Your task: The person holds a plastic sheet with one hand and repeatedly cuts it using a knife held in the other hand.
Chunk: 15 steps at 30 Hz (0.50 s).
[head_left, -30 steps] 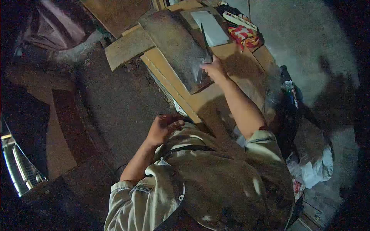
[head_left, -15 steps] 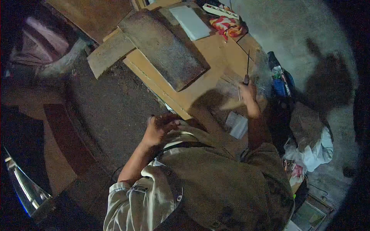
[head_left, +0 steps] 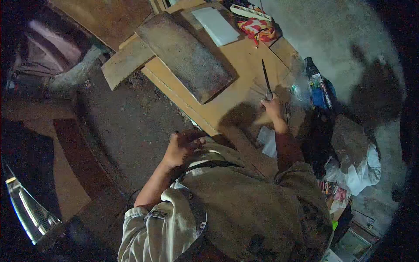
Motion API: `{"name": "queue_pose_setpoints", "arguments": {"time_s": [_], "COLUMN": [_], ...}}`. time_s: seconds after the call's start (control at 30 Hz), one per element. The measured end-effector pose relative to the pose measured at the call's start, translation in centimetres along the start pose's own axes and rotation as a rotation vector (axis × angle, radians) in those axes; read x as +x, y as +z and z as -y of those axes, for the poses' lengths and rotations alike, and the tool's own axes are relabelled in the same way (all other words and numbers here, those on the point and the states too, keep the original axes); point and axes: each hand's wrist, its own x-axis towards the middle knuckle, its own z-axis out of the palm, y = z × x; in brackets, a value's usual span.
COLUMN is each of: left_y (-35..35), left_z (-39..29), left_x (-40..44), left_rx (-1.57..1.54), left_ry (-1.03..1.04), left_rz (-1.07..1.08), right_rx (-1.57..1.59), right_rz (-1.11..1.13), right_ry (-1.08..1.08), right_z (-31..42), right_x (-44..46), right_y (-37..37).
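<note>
My right hand point(head_left: 273, 109) is closed around the handle of a long, thin, dark tool point(head_left: 265, 76), whose slim tapering shaft points away from me over the wooden board point(head_left: 244, 70). The frame does not show clearly whether it is a file or a narrow blade. Several thin rods point(head_left: 258, 88) lie on the board just beside that hand. A pale plastic packet point(head_left: 267, 140) lies below my right forearm. My left hand point(head_left: 180, 149) rests near my lap, its fingers loosely bent and apart, partly in shadow, with nothing visible in them.
A dark, worn slab point(head_left: 185, 56) lies across the board, over a lighter plank point(head_left: 126, 63). White sheets point(head_left: 215, 26), a red-and-yellow cloth point(head_left: 257, 30) and a white strip point(head_left: 250, 12) are at the far end. A bag with packets point(head_left: 321, 91) and plastic bags point(head_left: 360, 172) sit to the right.
My right hand has moved left and slightly nearer to me with the tool, whose tip now leans left. My left hand has hardly moved.
</note>
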Motion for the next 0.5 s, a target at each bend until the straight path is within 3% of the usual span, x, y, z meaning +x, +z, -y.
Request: {"name": "queue_pose_setpoints", "arguments": {"time_s": [0.1,0.13,0.2,0.3,0.33,0.43,0.5], "left_y": [-0.3,-0.2,0.0,-0.2,-0.4,-0.9,-0.9], "left_z": [1.7,1.3,0.2,1.5,1.9,2.4,2.3], "left_x": [0.3,0.2,0.0,0.1,0.2,0.6,0.7], "left_rx": [-0.059,-0.06,-0.063,-0.073,-0.074,0.052,0.075], "left_ry": [0.103,0.104,-0.074,-0.021,-0.02,0.03,0.053], "left_rz": [0.005,0.004,0.005,-0.024,-0.025,-0.012,0.005], "right_rx": [-0.261,-0.125,0.011,-0.09,0.045,0.073,0.429], "right_rz": [0.0,-0.059,-0.116,0.081,0.135,0.163,0.08], "right_ry": [0.03,0.01,-0.015,0.018,0.112,0.04,0.231], "right_z": [-2.0,-6.9,-7.3,2.1,3.2,2.3,4.8], "right_x": [0.8,2.2,2.4,-1.1,-1.6,-1.0,-2.7], "right_y": [1.2,3.9,4.0,-2.7,-3.6,-3.8,-5.8]}}
